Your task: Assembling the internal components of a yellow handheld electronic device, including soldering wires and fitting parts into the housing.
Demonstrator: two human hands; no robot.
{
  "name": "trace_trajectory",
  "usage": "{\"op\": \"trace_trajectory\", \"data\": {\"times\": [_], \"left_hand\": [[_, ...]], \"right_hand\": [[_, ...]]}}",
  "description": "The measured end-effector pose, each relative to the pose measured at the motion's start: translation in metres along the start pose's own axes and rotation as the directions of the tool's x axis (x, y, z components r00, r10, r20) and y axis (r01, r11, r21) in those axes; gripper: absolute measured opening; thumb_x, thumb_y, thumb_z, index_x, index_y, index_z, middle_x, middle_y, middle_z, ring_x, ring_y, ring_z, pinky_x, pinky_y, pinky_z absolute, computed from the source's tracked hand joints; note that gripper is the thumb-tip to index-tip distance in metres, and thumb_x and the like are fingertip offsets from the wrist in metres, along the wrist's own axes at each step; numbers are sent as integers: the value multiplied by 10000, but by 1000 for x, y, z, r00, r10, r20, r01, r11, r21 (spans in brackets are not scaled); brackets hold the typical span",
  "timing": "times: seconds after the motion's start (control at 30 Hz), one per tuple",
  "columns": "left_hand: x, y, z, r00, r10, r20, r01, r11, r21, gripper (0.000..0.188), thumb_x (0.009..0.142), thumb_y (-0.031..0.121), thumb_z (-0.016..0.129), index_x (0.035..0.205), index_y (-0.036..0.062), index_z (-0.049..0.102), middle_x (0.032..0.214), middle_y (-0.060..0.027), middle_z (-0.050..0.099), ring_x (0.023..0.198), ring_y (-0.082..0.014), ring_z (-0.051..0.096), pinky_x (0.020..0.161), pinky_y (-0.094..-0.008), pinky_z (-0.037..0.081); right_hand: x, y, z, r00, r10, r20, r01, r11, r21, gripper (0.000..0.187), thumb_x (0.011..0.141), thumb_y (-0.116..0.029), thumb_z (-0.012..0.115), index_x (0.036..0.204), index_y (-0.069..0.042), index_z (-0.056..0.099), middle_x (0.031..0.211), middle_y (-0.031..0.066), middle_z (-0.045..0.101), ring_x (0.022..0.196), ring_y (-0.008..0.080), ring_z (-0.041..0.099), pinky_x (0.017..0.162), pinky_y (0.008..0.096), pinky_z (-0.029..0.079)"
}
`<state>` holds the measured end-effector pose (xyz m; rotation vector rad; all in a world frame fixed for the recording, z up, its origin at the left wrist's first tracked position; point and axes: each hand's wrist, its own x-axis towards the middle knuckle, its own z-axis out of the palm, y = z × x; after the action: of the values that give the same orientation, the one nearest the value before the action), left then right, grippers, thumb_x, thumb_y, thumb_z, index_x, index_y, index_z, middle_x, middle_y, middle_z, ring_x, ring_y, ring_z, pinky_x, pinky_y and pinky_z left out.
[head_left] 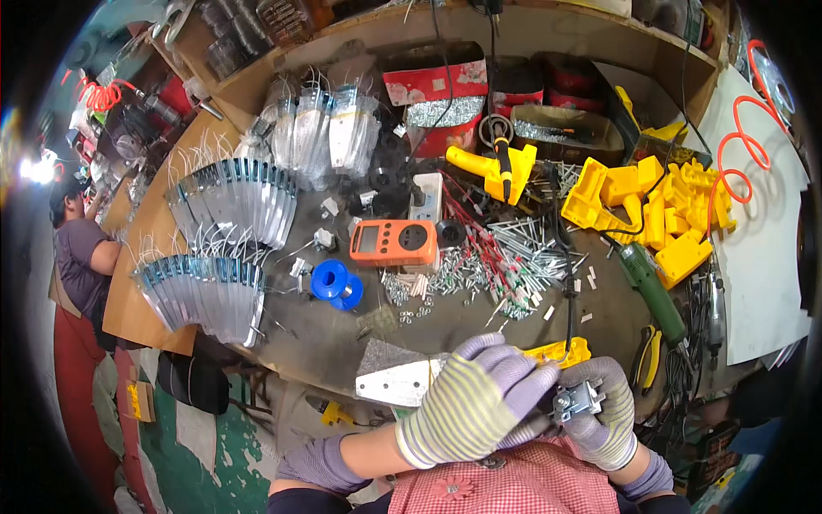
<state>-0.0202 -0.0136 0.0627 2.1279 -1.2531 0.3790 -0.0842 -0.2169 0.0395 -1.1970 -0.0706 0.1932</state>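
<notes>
Both of my hands wear striped knit gloves and meet just in front of the table's near edge. In my right hand is a small silver metal bracket-like part, gripped between thumb and fingers. My left hand reaches across from the left, its fingers drawn together beside that part; whatever they pinch is hidden. Just behind the fingers lies a yellow plastic housing piece, partly covered by them. A pale metal plate with holes lies at the table edge by my left wrist.
Loose screws and metal rods cover the middle, near an orange meter and a blue spool. Yellow housings, a green power tool and pliers lie right. Wired metal plates stand left. A person works far left.
</notes>
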Motion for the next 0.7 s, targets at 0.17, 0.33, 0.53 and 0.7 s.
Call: {"op": "trace_trajectory", "data": {"times": [0.17,0.33,0.53,0.7], "left_hand": [[-15,-3,-13,971,43,235,-87,980,178,240,661,327,709,661,144,554,620,-20,529,623,-239,577,663,-404,471],[-49,-16,-45,969,-129,212,46,933,357,223,722,301,744,663,135,608,593,-28,544,581,-235,596,587,-386,487],[-65,-12,-43,974,-143,177,67,924,376,196,756,309,724,697,138,648,596,-12,584,568,-219,603,613,-384,493],[-58,3,-33,928,-38,370,-80,951,298,243,733,346,753,750,125,655,585,7,549,557,-207,562,593,-366,446]], "right_hand": [[3,6,-12,995,32,94,1,943,-333,452,848,-166,777,1210,-41,536,970,93,705,872,168,675,826,336,548],[3,-1,-29,952,-160,-261,90,961,-261,617,858,-585,727,1103,-58,521,908,99,667,685,127,629,581,262,512],[-13,10,-59,975,166,149,-145,979,-147,593,744,-83,845,1240,-51,522,1041,86,673,980,155,656,896,319,539],[11,-16,-39,716,439,543,55,740,-671,310,858,-160,745,1129,-33,663,1039,119,702,950,267,691,871,361,544]]}}
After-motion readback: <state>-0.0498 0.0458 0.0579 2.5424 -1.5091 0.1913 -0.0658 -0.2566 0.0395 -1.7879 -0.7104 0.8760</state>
